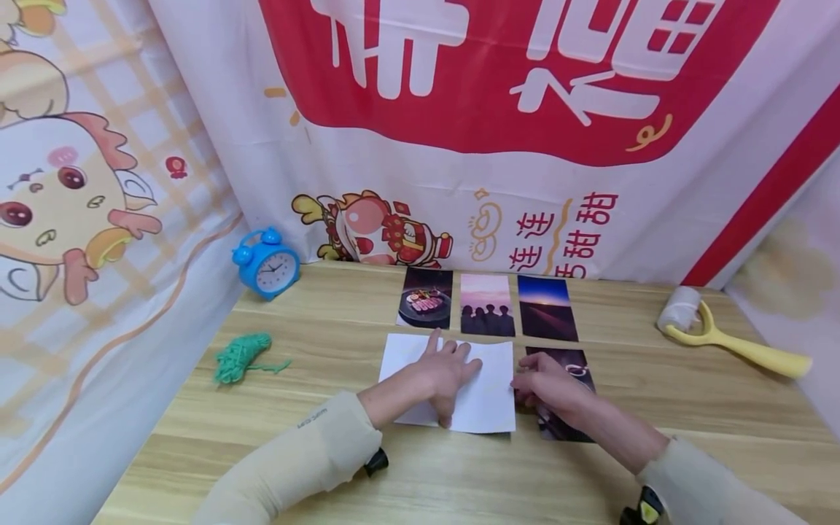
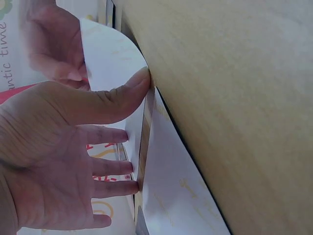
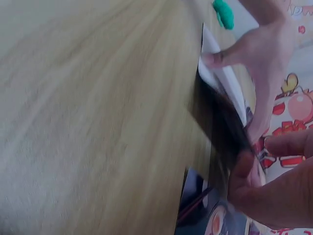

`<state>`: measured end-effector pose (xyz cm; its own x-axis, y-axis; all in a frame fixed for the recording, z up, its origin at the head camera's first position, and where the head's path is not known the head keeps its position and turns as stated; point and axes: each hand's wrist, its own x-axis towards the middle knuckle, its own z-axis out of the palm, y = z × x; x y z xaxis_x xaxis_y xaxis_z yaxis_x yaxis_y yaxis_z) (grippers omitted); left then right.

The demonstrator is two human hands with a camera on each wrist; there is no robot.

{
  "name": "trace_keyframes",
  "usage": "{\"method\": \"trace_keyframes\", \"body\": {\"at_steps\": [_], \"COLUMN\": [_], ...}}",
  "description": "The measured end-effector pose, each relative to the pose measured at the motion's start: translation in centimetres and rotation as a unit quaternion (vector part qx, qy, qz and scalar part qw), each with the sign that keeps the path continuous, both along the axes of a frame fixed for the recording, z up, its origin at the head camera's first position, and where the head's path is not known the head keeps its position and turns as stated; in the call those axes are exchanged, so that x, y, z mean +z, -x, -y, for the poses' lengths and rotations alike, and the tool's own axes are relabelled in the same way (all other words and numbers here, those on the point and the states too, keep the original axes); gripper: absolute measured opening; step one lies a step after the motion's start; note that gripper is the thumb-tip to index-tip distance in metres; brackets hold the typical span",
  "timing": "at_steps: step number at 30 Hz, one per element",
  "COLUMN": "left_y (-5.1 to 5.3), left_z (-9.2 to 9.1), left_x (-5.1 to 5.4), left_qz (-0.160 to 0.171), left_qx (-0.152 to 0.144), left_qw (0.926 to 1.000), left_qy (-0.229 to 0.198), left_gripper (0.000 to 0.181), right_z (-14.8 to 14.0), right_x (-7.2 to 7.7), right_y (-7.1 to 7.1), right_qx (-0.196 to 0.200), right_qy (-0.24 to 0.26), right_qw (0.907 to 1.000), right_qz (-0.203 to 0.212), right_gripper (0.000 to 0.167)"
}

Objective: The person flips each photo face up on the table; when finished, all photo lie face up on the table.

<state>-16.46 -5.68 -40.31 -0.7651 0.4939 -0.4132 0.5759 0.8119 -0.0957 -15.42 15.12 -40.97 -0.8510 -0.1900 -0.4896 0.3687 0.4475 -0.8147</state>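
Note:
Two photo cards lie side by side, white backs up. My left hand (image 1: pixel 446 372) spreads its straight fingers over them, thumb and fingertips touching near the gap. At the right-hand card (image 1: pixel 497 397), my right hand (image 1: pixel 558 390) pinches the right edge between thumb and fingers. That card bows up off the table in the left wrist view, and its dark underside (image 3: pixel 222 110) shows in the right wrist view. The left-hand card (image 2: pixel 181 196) lies flat. Partly under my right hand is a dark photo (image 1: pixel 577 361), face up.
Behind the hands lie a food photo (image 1: pixel 425 300), a silhouettes photo (image 1: pixel 487 306) and a sunset photo (image 1: pixel 547 306). A blue alarm clock (image 1: pixel 270 270) and green yarn (image 1: pixel 239 359) are at left, a yellow-handled lint roller (image 1: pixel 728 332) at right. Printed cloth (image 1: pixel 394 168) hangs behind the table.

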Motion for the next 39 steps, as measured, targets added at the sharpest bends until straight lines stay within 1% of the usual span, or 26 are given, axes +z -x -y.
{"method": "trace_keyframes", "body": {"at_steps": [2, 4, 6, 9, 13, 15, 17, 18, 20, 21, 22, 23, 24, 25, 26, 27, 29, 31, 33, 34, 35, 36, 37, 38, 39], "left_y": [0.0, 0.0, 0.0, 0.0, 0.0, 0.0, 0.0, 0.0, 0.2, 0.4, 0.6, 0.9, 1.1, 1.3, 1.5, 1.6, 1.7, 1.6, 1.4, 1.3, 1.2, 1.0, 0.9, 0.8, 0.6], "left_z": [0.0, 0.1, 0.1, 0.1, 0.2, 0.3, 0.4, 0.4, 0.7, 0.8, 0.9, 1.0, 1.1, 1.2, 1.2, 1.2, 1.0, 0.8, 0.5, 0.3, 0.2, 0.0, -0.1, -0.2, -0.3], "left_x": [0.1, 0.1, 0.2, 0.2, 0.3, 0.4, 0.6, 0.8, 1.5, 1.9, 2.3, 2.7, 3.1, 3.5, 3.7, 4.0, 4.4, 4.6, 4.8, 4.9, 5.0, 5.0, 5.1, 5.1, 5.1], "left_qz": [0.001, 0.003, 0.004, 0.003, -0.001, 0.0, 0.005, 0.009, 0.017, 0.023, 0.029, 0.036, 0.043, 0.052, 0.058, 0.071, 0.093, 0.136, 0.177, 0.191, 0.203, 0.213, 0.211, 0.205, 0.196], "left_qx": [0.0, 0.0, -0.001, -0.002, -0.001, 0.0, 0.0, 0.0, 0.004, 0.011, 0.025, 0.041, 0.062, 0.084, 0.104, 0.127, 0.164, 0.206, 0.251, 0.27, 0.287, 0.304, 0.313, 0.319, 0.323], "left_qw": [1.0, 1.0, 1.0, 1.0, 1.0, 1.0, 0.9999, 0.9997, 0.9987, 0.9975, 0.9951, 0.9909, 0.9846, 0.9752, 0.9631, 0.9456, 0.9061, 0.8539, 0.7957, 0.7705, 0.7484, 0.728, 0.7184, 0.7133, 0.7144], "left_qy": [-0.003, -0.007, -0.009, -0.008, -0.006, -0.007, -0.015, -0.023, -0.047, -0.067, -0.091, -0.123, -0.158, -0.198, -0.241, -0.291, -0.379, -0.458, -0.522, -0.545, -0.562, -0.576, -0.584, -0.589, -0.589], "left_gripper": [0.11, 0.108, 0.107, 0.106, 0.106, 0.108, 0.111, 0.112, 0.112, 0.109, 0.106, 0.102, 0.096, 0.09, 0.082, 0.074, 0.059, 0.045, 0.035, 0.031, 0.028, 0.025, 0.022, 0.02, 0.018], "right_z": [-0.3, -0.5, -0.7, -0.7, -0.4, -0.3, -0.3, -0.3, -0.5, -0.5, -0.6, -0.7, -0.7, -0.7, -0.8, -0.7, -0.4, 0.2, 0.9, 1.3, 1.7, 2.1, 2.4, 2.7, 3.0], "right_x": [-0.4, -0.6, -0.9, -1.1, -1.3, -1.1, -0.7, -0.4, 0.2, 0.6, 1.0, 1.4, 1.9, 2.4, 2.8, 3.3, 4.3, 5.2, 5.9, 6.2, 6.4, 6.6, 6.7, 6.7, 6.7], "right_y": [0.2, 0.4, 0.6, 0.8, 1.0, 1.1, 1.1, 1.1, 1.2, 1.3, 1.4, 1.5, 1.6, 1.7, 1.6, 1.5, 1.2, 0.6, 0.1, -0.1, -0.3, -0.5, -0.7, -0.8, -0.9], "right_qx": [0.028, 0.044, 0.055, 0.055, 0.067, 0.07, 0.059, 0.053, 0.047, 0.046, 0.048, 0.052, 0.059, 0.069, 0.077, 0.086, 0.105, 0.125, 0.138, 0.145, 0.15, 0.154, 0.158, 0.162, 0.166], "right_qy": [-0.009, -0.02, -0.033, -0.052, -0.091, -0.105, -0.098, -0.093, -0.092, -0.09, -0.09, -0.095, -0.104, -0.115, -0.121, -0.13, -0.151, -0.176, -0.197, -0.206, -0.214, -0.221, -0.226, -0.231, -0.235], "right_qw": [0.9996, 0.9988, 0.9979, 0.9969, 0.9917, 0.9885, 0.9897, 0.9909, 0.9888, 0.9875, 0.9854, 0.9818, 0.9757, 0.9675, 0.9619, 0.9556, 0.9398, 0.9203, 0.9021, 0.893, 0.8855, 0.8791, 0.8744, 0.8698, 0.8658], "right_qz": [-0.001, -0.003, -0.006, -0.02, -0.061, -0.083, -0.085, -0.083, -0.108, -0.12, -0.136, -0.156, -0.184, -0.215, -0.233, -0.25, -0.288, -0.326, -0.358, -0.373, -0.384, -0.393, -0.399, -0.405, -0.41], "right_gripper": [0.038, 0.022, 0.015, 0.016, 0.02, 0.021, 0.021, 0.019, 0.018, 0.018, 0.018, 0.018, 0.019, 0.02, 0.021, 0.022, 0.023, 0.027, 0.032, 0.034, 0.036, 0.038, 0.039, 0.04, 0.04]}}
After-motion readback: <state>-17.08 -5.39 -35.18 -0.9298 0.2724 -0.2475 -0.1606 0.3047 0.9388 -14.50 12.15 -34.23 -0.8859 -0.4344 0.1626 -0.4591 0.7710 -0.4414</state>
